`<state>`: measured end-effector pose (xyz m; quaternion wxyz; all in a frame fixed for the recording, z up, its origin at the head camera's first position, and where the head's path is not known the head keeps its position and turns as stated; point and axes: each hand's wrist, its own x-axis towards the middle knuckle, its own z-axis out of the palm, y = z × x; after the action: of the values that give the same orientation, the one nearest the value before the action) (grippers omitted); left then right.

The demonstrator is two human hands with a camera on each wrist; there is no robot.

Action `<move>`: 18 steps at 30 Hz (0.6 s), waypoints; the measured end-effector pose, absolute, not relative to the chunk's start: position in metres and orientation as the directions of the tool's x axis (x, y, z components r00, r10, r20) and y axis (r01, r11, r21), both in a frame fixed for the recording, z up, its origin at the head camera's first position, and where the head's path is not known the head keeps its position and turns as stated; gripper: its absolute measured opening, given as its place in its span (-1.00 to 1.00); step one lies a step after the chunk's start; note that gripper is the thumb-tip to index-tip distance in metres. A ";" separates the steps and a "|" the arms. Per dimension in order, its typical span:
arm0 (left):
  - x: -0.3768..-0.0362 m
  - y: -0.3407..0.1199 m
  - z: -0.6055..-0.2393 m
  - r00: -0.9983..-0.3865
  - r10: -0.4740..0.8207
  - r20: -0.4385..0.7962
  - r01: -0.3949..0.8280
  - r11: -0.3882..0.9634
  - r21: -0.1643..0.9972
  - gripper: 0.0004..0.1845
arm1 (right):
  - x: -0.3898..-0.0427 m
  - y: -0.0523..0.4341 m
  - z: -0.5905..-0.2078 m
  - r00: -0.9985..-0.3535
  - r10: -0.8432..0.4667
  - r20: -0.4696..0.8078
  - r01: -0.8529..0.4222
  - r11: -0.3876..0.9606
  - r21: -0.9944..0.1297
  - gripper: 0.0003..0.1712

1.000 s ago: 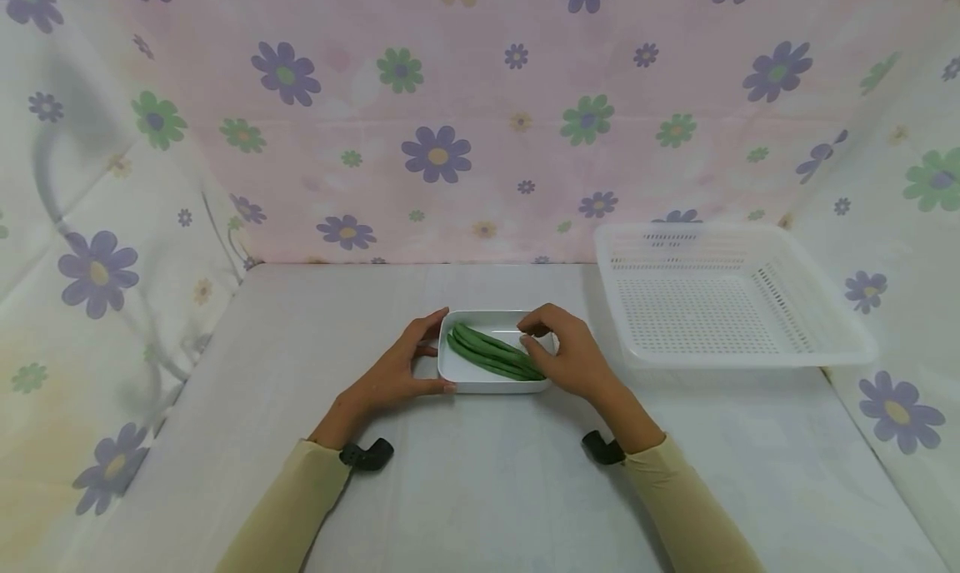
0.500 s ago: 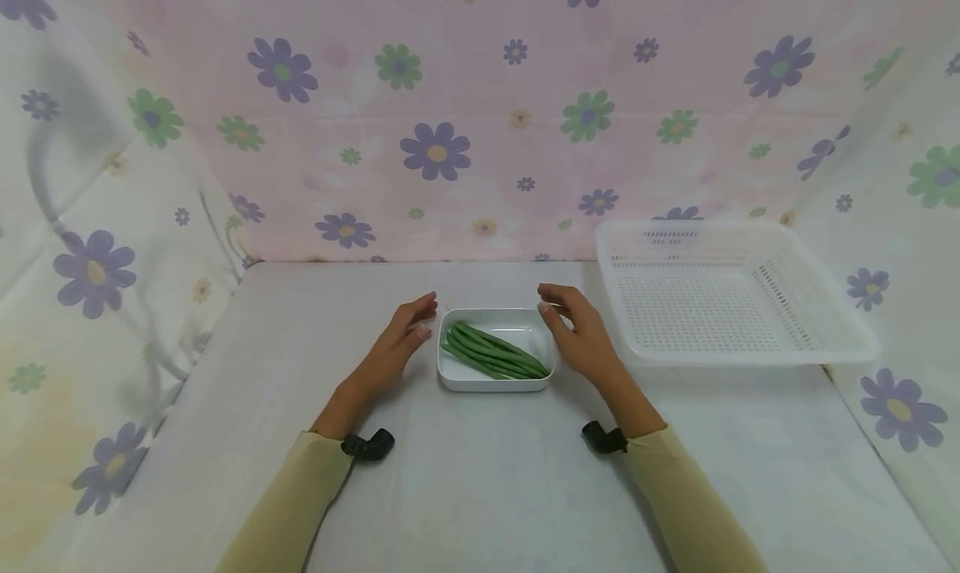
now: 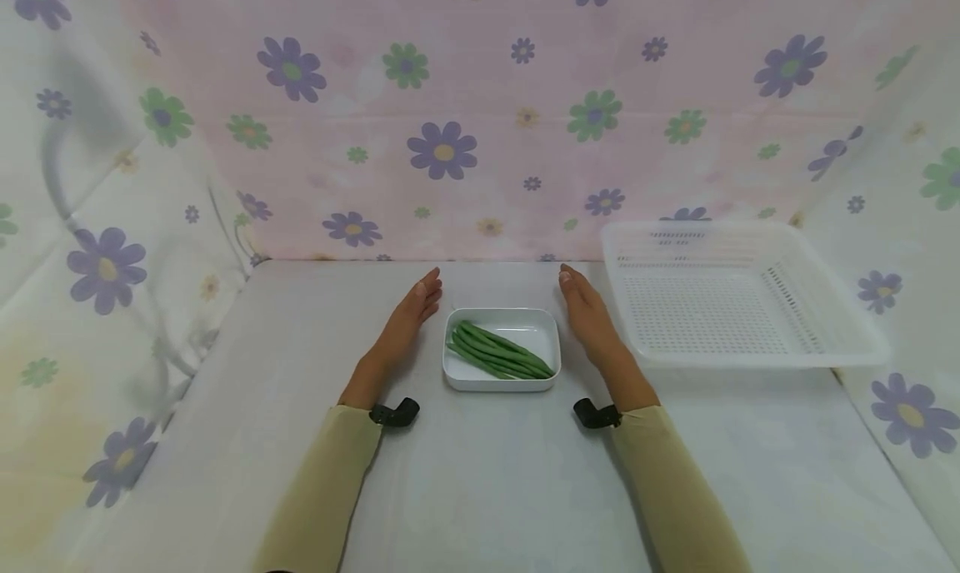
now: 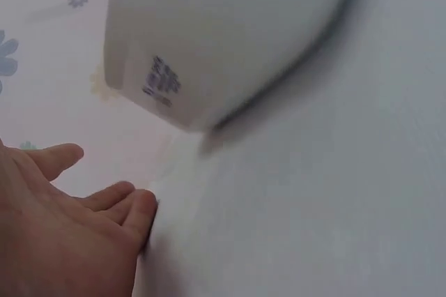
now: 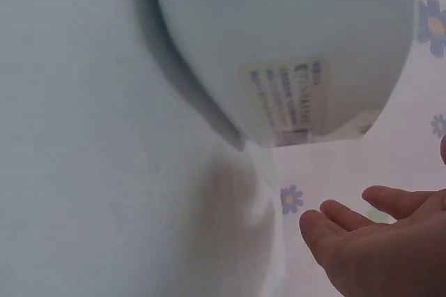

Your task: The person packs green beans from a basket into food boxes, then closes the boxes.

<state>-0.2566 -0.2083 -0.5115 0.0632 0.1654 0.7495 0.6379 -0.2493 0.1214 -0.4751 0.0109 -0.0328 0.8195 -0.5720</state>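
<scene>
Mid-bench, toward the back edge, sits my glossy white rounded-rectangle dish (image 3: 502,349) of slim, smooth green beans (image 3: 498,353); left hand (image 3: 411,312) and right hand (image 3: 587,316) lie flat, released, either side.

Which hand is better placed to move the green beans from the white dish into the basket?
Probably the right hand: it lies open between the white dish of green beans and the basket. The left hand lies open on the dish's far side from the basket.

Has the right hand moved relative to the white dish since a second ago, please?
Yes. The right hand has left the green beans and now lies open on the table, to the right of the white dish, fingers pointing at the backdrop.
</scene>
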 end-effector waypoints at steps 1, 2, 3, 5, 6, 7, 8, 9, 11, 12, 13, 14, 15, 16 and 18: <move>-0.259 -0.206 -0.511 -0.941 0.324 0.102 0.150 0.128 0.980 -0.26 | -0.251 0.122 -0.477 -0.998 -0.061 -0.002 -0.019 0.336 -0.942 -0.16; -0.260 -0.204 -0.509 -0.943 0.321 0.088 0.134 0.126 0.983 -0.25 | -0.252 0.123 -0.479 -0.998 -0.066 -0.021 -0.002 0.333 -0.943 -0.14; -0.260 -0.203 -0.508 -0.945 0.319 0.071 0.119 0.133 0.984 -0.24 | -0.253 0.123 -0.481 -0.997 -0.074 -0.038 0.011 0.333 -0.943 -0.13; -0.260 -0.201 -0.506 -0.946 0.321 0.038 0.091 0.153 0.984 -0.22 | -0.254 0.124 -0.486 -0.993 -0.097 -0.068 0.031 0.334 -0.942 -0.12; -0.260 -0.200 -0.504 -0.946 0.323 0.022 0.080 0.166 0.983 -0.21 | -0.254 0.124 -0.488 -0.990 -0.113 -0.079 0.037 0.339 -0.940 -0.11; -0.259 -0.199 -0.504 -0.946 0.323 0.008 0.070 0.182 0.981 -0.20 | -0.253 0.124 -0.489 -0.988 -0.127 -0.090 0.041 0.342 -0.939 -0.11; -0.259 -0.198 -0.503 -0.945 0.326 -0.002 0.065 0.194 0.979 -0.19 | -0.253 0.123 -0.490 -0.986 -0.135 -0.098 0.045 0.350 -0.936 -0.11; -0.259 -0.198 -0.502 -0.945 0.327 -0.015 0.057 0.207 0.977 -0.18 | -0.252 0.123 -0.490 -0.985 -0.138 -0.107 0.052 0.356 -0.933 -0.11; -0.258 -0.196 -0.501 -0.945 0.324 -0.042 0.036 0.231 0.972 -0.15 | -0.251 0.122 -0.490 -0.983 -0.140 -0.119 0.060 0.368 -0.928 -0.11; -0.257 -0.195 -0.501 -0.946 0.321 -0.055 0.027 0.245 0.969 -0.13 | -0.251 0.122 -0.489 -0.982 -0.143 -0.124 0.063 0.371 -0.927 -0.10; -0.257 -0.193 -0.500 -0.946 0.316 -0.066 0.021 0.262 0.965 -0.13 | -0.251 0.121 -0.489 -0.981 -0.141 -0.131 0.069 0.378 -0.923 -0.10; -0.257 -0.192 -0.500 -0.947 0.312 -0.076 0.015 0.281 0.960 -0.12 | -0.251 0.121 -0.489 -0.981 -0.141 -0.134 0.071 0.381 -0.922 -0.10; -0.256 -0.191 -0.499 -0.949 0.304 -0.088 0.005 0.295 0.956 -0.12 | -0.252 0.120 -0.488 -0.981 -0.142 -0.134 0.071 0.381 -0.922 -0.10; -0.256 -0.190 -0.499 -0.950 0.297 -0.095 0.000 0.303 0.953 -0.12 | -0.252 0.120 -0.488 -0.981 -0.142 -0.134 0.072 0.375 -0.924 -0.10; -0.256 -0.188 -0.498 -0.955 0.279 -0.102 -0.007 0.322 0.947 -0.12 | -0.252 0.120 -0.488 -0.982 -0.136 -0.127 0.071 0.357 -0.931 -0.11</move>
<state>-0.2559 -0.1879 -0.4981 0.1241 0.0846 0.8036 0.5759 -0.2519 0.1198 -0.4878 0.0916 -0.0199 0.8186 -0.5666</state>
